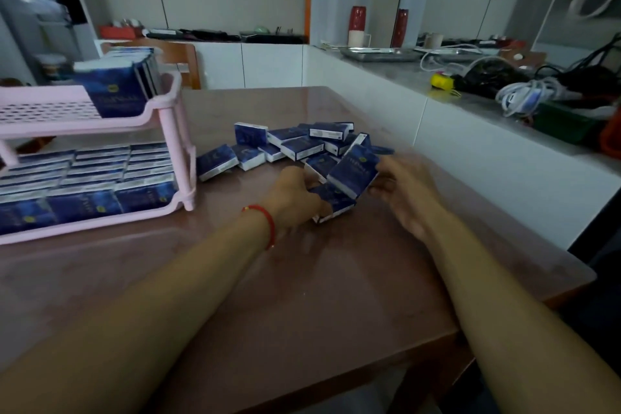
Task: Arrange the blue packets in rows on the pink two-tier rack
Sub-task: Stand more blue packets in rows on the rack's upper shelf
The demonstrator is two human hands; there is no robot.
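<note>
Broadly: brown glossy tabletop [302, 296] carrying everything. Pink perforated plastic two-tier rack [174, 131] at far left of the table; lower tier packed with rows of blue packets [90, 178], upper tier holding only one short upright row [117, 84] at its right end, the rest bare.

Right of the rack, well apart from its corner post: loose heap of blue-and-white rectangular packets [295, 144], lying at mixed angles, some flat, some on edge.

Near edge of that heap, furthest from the rack: both hands. Right hand [403, 191] with fingers curled round one tilted blue packet [353, 171], long axis slanting up and away, raised off the table at its upper end. Left hand [295, 198], red cord bracelet [265, 225] at the wrist, fingers bent down onto another blue packet lying flat [336, 205] just under the tilted one; touching it, though whether actually pinched cannot be told.

Judged: rack lies to the left of both grips, so left hand nearer for the carry; empty stretch of upper tier the likely target.

Hard to read: motion blur over both hands; fingertips hidden behind packets; rack's left end cut off by frame edge; packet print illegible.
</note>
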